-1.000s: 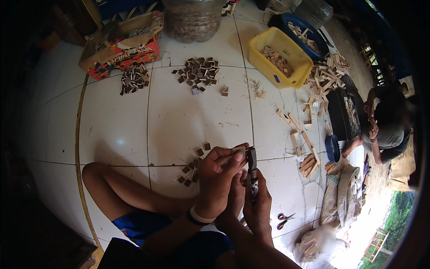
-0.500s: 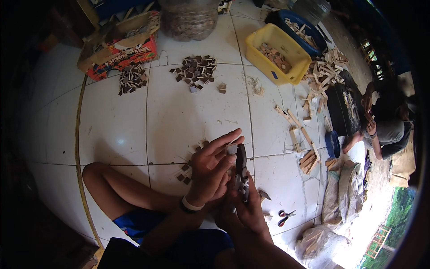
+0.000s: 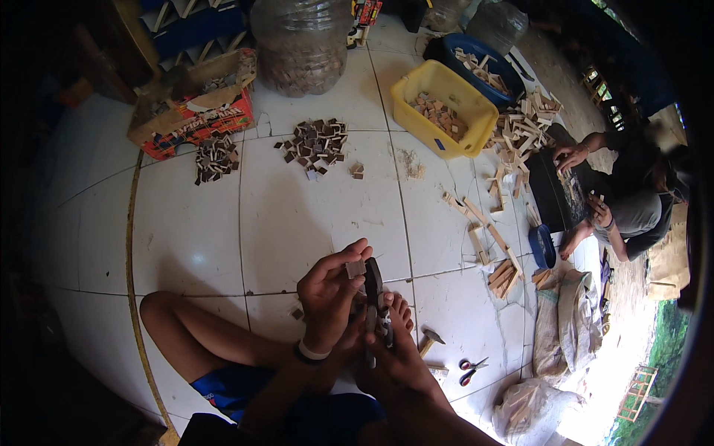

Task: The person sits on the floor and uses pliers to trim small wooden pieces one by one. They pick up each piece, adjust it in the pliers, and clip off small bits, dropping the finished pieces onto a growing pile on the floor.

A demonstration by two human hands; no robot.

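Observation:
My left hand (image 3: 327, 301), with a pale band on the wrist, pinches a small square wooden piece (image 3: 355, 268) between thumb and fingertips. It holds the piece against the top of a dark metal hand tool (image 3: 372, 286). My right hand (image 3: 394, 349) is wrapped around the tool's lower part, just under and to the right of my left hand. Both hands hover over the white tiled floor (image 3: 297, 215) above my bent bare leg (image 3: 193, 338). One small dark piece (image 3: 297, 314) lies on the floor beside my left hand.
Two heaps of dark wooden squares (image 3: 316, 141) (image 3: 216, 156) lie ahead, near a cardboard box (image 3: 193, 104) and a clear jar (image 3: 297, 44). A yellow bin (image 3: 476, 126), a blue basin (image 3: 446, 48) and loose sticks (image 3: 520, 134) are at the right. Another person (image 3: 632, 201) sits there. A hammer (image 3: 428, 342) and scissors (image 3: 472, 368) lie close by.
My hands and the tool have stayed together and drifted slightly. The left thumb and fingers have opened out around the small piece at the tool's top.

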